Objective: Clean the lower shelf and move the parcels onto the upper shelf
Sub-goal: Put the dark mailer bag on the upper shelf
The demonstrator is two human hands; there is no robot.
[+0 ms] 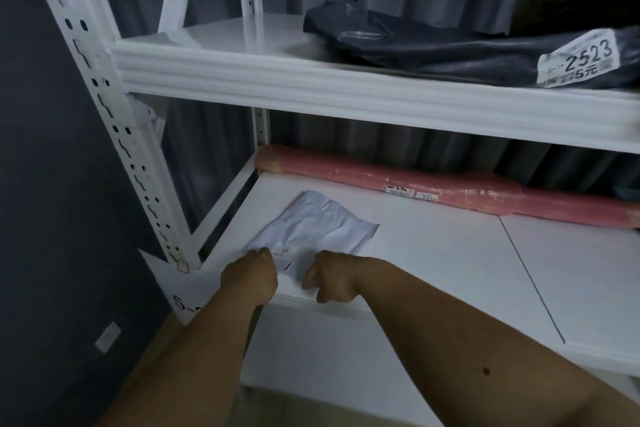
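Step in hand, as I read it: picking the small white parcel (311,229) off the lower shelf (433,253) to lift it to the upper shelf (242,35).

- White parcel: flat, crumpled mailer, lies front-left on the lower shelf, near edge at the shelf lip.
- Left hand (251,276): curled, fingers closed on the parcel's near-left edge. Looks like a pinch, though the fingertips are hidden from here.
- Right hand (330,277): curled narrow, knuckles down at the parcel's near-right edge by the shelf lip. Can't tell if it actually grips the parcel or just rests beside it.
- Pink wrapped roll (450,191): long, lies along the back of the lower shelf, well apart from the hands, not yet moved.
- Dark parcel (467,48) with a white label reading 2523 already sits on the upper shelf, right side. Left part of that shelf is bare.

Progress guess: early to middle. Two parcels remain below, and no cloth or wiper is in sight, so I'd say the cleaning is not started or waits on clearing.

Next move calls for: firm hold on both near corners, slide or lift the mailer clear of the lip, raise it past the upper shelf's front beam, set it on the bare left area. Thin floppy bag, so it will sag; could snag on the beam.
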